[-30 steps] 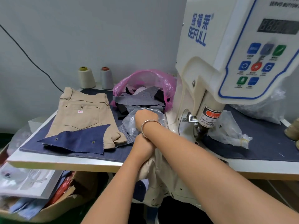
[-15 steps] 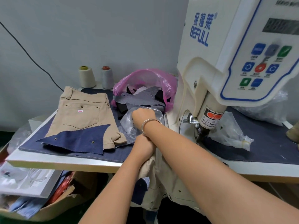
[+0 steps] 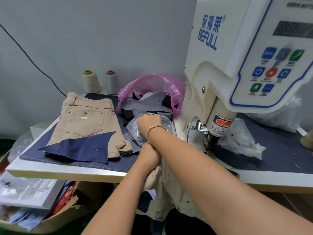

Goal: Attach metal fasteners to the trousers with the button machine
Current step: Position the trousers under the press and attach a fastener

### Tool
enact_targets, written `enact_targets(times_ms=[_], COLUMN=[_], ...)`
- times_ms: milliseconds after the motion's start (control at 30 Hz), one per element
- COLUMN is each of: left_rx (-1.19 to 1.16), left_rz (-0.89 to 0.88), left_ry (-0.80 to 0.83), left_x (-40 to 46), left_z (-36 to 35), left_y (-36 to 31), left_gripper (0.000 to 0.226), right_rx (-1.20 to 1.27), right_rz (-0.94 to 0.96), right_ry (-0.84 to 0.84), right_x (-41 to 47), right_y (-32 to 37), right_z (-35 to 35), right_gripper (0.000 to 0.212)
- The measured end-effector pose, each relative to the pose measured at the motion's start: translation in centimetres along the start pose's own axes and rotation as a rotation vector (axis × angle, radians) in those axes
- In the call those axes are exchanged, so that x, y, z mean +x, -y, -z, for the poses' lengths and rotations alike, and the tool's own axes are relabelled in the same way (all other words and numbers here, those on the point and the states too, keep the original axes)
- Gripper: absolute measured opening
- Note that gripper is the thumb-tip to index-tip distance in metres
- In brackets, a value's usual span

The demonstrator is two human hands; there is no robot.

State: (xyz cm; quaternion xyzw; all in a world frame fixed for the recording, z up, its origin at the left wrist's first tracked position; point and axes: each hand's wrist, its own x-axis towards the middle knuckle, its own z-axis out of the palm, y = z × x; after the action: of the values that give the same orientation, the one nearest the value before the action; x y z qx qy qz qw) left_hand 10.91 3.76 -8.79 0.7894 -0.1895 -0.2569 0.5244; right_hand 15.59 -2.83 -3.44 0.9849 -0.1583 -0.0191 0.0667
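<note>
While the right hand [image 3: 149, 122], a metal bangle on its wrist, reaches into a clear plastic bag [image 3: 135, 131] beside the white button machine [image 3: 237, 65], its fingers are hidden, so their grip cannot be told. Crossed beneath it, the left hand [image 3: 149, 158] grips beige trousers [image 3: 162, 192] hanging off the bench [image 3: 67, 173] edge. Another folded beige pair [image 3: 84, 119] lies on the bench.

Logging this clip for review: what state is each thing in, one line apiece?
right hand: reaching into the clear bag, fingers hidden.
left hand: grips beige trousers at the table edge.
beige trousers: hanging off the table front.
clear bag: open, crumpled.
folded trousers: flat on the table.
pink bag: open, holding fabric scraps.
button machine: nothing under its head.
</note>
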Motion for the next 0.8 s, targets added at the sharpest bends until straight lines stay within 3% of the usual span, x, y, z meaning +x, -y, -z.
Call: enact_targets(times_ms=[267, 567, 700, 800], left_rx=[0.033, 0.080, 0.034, -0.041], left_rz=[-0.054, -0.190, -0.242, -0.309], left_ry=[0.004, -0.049, -0.021, 0.033], left_x=[0.3, -1.0, -1.7, -2.3], left_z=[0.0, 0.4, 0.5, 0.5], left_y=[0.5, 0.2, -0.2, -0.4], left_gripper=[0.042, 0.042, 0.037, 0.021], right_rx=[0.052, -0.015, 0.070, 0.282], right_rz=[-0.062, -0.065, -0.057, -0.089], right_ry=[0.020, 0.042, -0.014, -0.168], right_x=[-0.5, -1.1, -1.8, -3.5], right_y=[-0.4, -0.5, -0.7, -1.2], right_z=[-0.2, 0.0, 0.4, 1.0], right_gripper=[0.013, 0.024, 0.022, 0.017])
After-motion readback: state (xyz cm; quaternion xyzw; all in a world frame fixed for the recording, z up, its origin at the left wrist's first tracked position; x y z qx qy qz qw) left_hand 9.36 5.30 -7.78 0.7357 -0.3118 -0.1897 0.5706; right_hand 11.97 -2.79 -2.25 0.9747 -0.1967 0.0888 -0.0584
